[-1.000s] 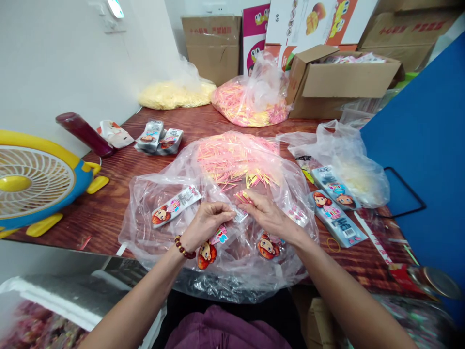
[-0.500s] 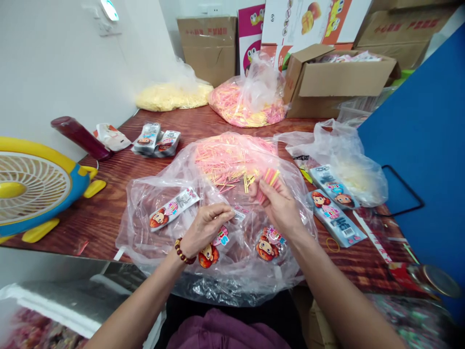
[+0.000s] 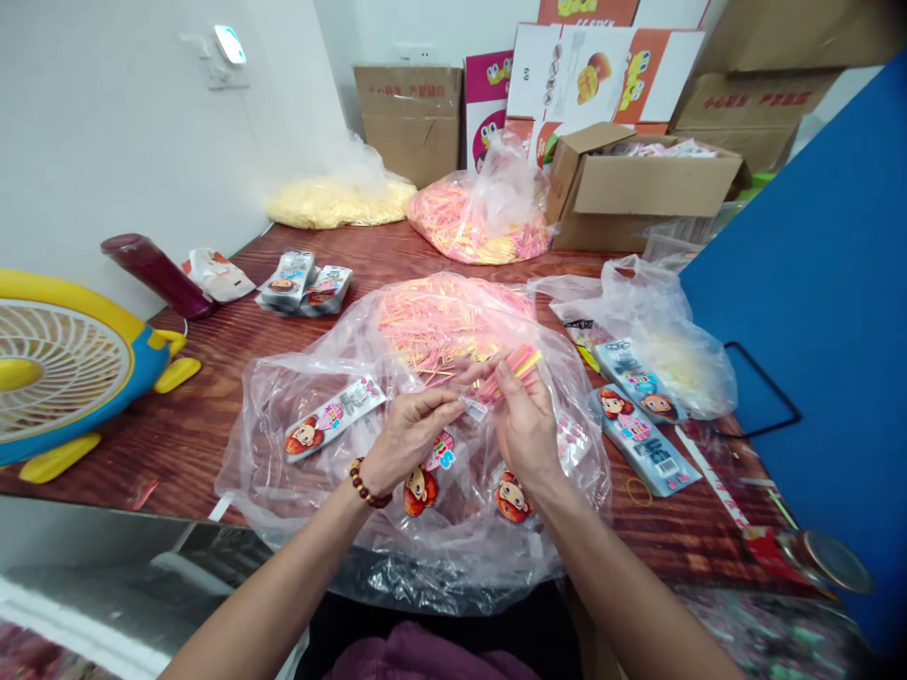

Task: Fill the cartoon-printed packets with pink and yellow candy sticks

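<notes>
RISK: sticks point(image 3: 525, 365) could spill or snap if your right fingers point(image 3: 507, 382) squeeze unevenly | HOLD: right grasping sticks over the bag point(image 3: 245, 449); your left fingers point(image 3: 446, 406) pinching a packet point(image 3: 440, 453) | AROUND: bag folds may snag you; spare packets point(image 3: 648, 442) right, on the counter point(image 3: 383, 247)

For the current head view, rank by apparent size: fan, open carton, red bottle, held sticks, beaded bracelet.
1. Fan, though cut off by the picture's edge and probably nearer the camera
2. Open carton
3. Red bottle
4. Sticks in right hand, partly covered
5. Bracelet, visible part
</notes>
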`<state>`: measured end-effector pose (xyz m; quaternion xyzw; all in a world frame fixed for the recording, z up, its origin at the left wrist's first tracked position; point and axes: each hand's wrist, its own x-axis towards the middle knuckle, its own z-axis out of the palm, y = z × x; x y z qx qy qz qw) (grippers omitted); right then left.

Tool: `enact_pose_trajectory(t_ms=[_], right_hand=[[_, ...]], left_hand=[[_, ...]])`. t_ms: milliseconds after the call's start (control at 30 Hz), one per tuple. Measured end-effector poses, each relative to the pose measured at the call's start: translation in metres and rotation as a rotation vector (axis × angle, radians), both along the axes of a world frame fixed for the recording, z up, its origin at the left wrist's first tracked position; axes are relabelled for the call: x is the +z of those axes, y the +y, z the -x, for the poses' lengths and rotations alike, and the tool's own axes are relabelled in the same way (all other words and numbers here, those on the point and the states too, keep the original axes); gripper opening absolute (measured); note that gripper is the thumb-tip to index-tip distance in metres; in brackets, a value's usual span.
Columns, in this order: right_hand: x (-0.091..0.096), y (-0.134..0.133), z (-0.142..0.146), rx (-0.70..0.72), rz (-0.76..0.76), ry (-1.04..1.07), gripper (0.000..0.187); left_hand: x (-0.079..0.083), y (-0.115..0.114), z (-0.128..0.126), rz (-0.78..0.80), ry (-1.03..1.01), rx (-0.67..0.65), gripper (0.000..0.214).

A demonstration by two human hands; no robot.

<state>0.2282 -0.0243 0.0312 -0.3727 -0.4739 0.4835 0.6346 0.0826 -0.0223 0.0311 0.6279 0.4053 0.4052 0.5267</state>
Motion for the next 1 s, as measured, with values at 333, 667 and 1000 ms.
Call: enact_pose_trajectory(t_ms=[333,667,1000], right_hand=[[0.002,0.003,-0.011,0.187,-0.001,-0.067,0.028],[0.028,0.006,-0.037,0.274,-0.195,-0.658,0.045],[0.038,0.001,-0.053,0.105,-0.235,-0.810,0.016]], left_hand=[[0.000,0.010,-0.005,0.122,-0.158,-0.019,0.024],[-0.007,0.020,-0.008,0.104,-0.313,0.044,0.024],[0.003,0.019,-0.004,-0.162,-0.202,0.092,0.020]])
